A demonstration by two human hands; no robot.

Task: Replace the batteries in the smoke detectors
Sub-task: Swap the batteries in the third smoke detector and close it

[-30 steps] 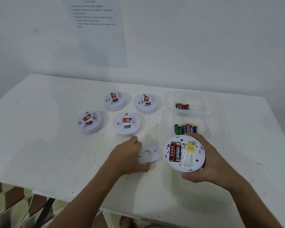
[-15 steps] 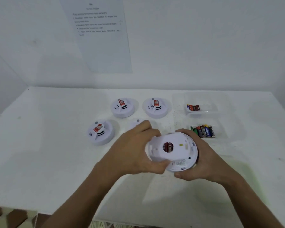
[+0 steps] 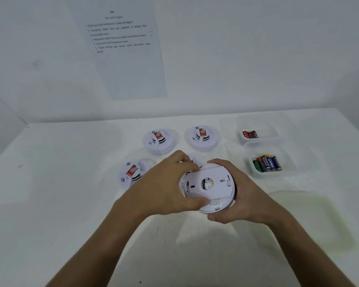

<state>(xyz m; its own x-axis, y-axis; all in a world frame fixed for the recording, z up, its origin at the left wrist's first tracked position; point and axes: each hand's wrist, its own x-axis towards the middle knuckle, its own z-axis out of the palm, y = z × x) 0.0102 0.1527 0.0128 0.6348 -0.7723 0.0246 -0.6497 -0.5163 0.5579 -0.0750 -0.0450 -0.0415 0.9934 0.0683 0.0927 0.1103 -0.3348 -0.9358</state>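
I hold a white smoke detector point(image 3: 216, 200) upside down above the table, between both hands. My right hand point(image 3: 243, 195) cups its right and lower rim. My left hand point(image 3: 166, 185) presses the round back cover plate point(image 3: 207, 183) flat onto it; the plate's centre hole shows a bit of yellow label. Three other detectors stand face up behind: one point(image 3: 131, 172) at left, partly behind my left hand, and two point(image 3: 159, 140) point(image 3: 202, 137) further back. A fourth is almost fully hidden by my hands.
Two clear plastic tubs stand at the right: the far one point(image 3: 259, 137) holds a few red batteries, the near one point(image 3: 267, 170) several mixed batteries. The white table point(image 3: 60, 204) meets the wall at the back. A printed sheet point(image 3: 122, 48) hangs on the wall.
My left hand picked the cover plate off the table and brought it onto the detector's back, hiding the batteries. Since half a second ago the plate sits flatter and more centred.
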